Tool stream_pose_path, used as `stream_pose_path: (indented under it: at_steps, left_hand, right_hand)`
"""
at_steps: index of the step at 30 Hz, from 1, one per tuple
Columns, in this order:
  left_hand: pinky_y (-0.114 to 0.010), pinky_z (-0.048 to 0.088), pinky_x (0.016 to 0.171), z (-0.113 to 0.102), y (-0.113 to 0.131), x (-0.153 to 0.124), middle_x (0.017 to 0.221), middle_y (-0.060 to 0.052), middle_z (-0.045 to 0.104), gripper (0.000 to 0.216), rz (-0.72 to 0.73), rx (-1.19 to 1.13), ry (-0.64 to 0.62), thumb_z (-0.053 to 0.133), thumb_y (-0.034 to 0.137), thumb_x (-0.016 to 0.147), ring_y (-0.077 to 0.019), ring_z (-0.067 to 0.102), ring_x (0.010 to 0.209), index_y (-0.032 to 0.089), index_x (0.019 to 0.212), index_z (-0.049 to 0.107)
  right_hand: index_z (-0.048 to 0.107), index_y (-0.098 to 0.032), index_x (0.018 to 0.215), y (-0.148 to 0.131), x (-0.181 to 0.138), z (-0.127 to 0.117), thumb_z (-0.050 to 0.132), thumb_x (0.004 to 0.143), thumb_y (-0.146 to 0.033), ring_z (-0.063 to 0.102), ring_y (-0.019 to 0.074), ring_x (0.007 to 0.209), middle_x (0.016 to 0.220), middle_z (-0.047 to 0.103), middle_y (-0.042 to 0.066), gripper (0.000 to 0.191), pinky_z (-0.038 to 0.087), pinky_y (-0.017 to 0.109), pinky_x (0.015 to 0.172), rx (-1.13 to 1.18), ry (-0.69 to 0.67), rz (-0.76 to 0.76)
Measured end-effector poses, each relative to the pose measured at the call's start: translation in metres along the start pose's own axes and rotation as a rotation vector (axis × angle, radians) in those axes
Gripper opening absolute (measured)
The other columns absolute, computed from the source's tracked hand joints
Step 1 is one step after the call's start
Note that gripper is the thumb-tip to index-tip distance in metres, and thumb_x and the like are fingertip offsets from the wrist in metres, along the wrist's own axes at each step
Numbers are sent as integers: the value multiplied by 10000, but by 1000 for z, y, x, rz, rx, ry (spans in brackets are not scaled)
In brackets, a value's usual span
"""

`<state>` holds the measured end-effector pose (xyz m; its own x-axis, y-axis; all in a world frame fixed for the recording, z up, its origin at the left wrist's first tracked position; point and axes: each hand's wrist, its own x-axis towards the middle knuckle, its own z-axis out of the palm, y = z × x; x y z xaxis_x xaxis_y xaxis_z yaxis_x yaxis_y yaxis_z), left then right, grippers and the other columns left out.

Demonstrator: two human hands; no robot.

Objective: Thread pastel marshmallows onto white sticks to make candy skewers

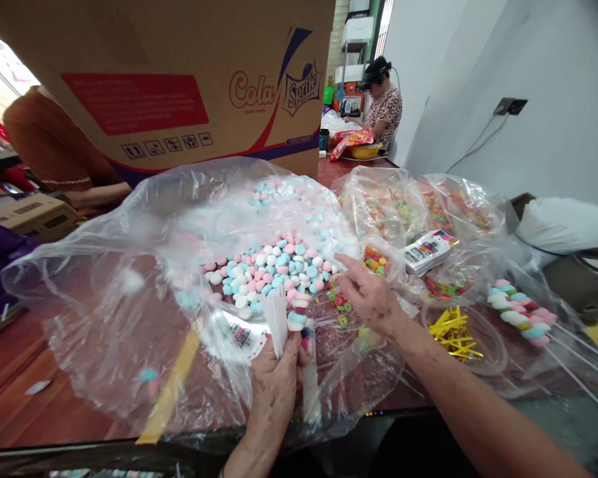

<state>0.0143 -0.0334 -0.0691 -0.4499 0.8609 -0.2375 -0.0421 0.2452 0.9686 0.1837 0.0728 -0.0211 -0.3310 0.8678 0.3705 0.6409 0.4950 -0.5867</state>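
My left hand (pixel 275 378) is closed round a bundle of flat-looking white sticks (pixel 275 318). Beside the bundle, at its fingertips, rises a short stack of pink, white and blue marshmallows (pixel 297 318) with a red layer among them; whether a stick runs through it is hidden. Over the right edge of a loose pile of marshmallows (pixel 274 265), my right hand (pixel 366 292) reaches with its index finger stretched out, nothing plainly held. Just below it lie ring-shaped gummies (pixel 339 302). Printed white packaging (pixel 239 335) lies left of my left hand.
A large cardboard box (pixel 179 86) stands behind the clear plastic sheet (pixel 104 285). To the right are bags of gummies (pixel 393 206), printed packets (pixel 428 252), a tub of yellow ties (pixel 453 332) and marshmallow skewers (pixel 521 312). One person (pixel 386 99) sits at the back; another's arm (pixel 99 197) shows left.
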Motion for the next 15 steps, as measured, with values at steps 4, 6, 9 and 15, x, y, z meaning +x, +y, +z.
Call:
stream_pose_path:
  at_steps: [4, 6, 9, 15]
  left_hand:
    - [-188, 236, 324, 0, 2, -2, 334, 78, 418, 470, -62, -9, -36, 651, 580, 782, -70, 334, 285, 177, 567, 542]
    - [-189, 220, 315, 0, 2, -1, 324, 81, 400, 483, -52, 2, -33, 654, 591, 773, -66, 318, 277, 179, 553, 532]
    - [-192, 199, 308, 0, 0, -1, 310, 92, 365, 473, -56, 1, -45, 647, 594, 775, -65, 287, 269, 186, 567, 527]
    - [-203, 189, 307, 0, -1, -2, 306, 98, 342, 453, -59, 11, -66, 635, 580, 783, -66, 270, 269, 197, 577, 508]
  right_hand:
    - [686, -186, 926, 15, 4, -12, 435, 934, -207, 617, 168, 735, 815, 695, 39, 252, 452, 257, 677, -193, -155, -8]
    - [675, -193, 800, 20, 3, -9, 488, 901, -173, 597, 160, 720, 783, 675, 30, 213, 432, 247, 665, -210, -236, -61]
    - [671, -187, 804, 25, 0, 3, 512, 880, -129, 586, 178, 746, 820, 663, 58, 186, 424, 261, 671, -258, -305, -104]
    - [659, -179, 850, 25, -2, 18, 523, 853, -67, 569, 198, 776, 867, 650, 81, 176, 435, 288, 690, -334, -368, -164]
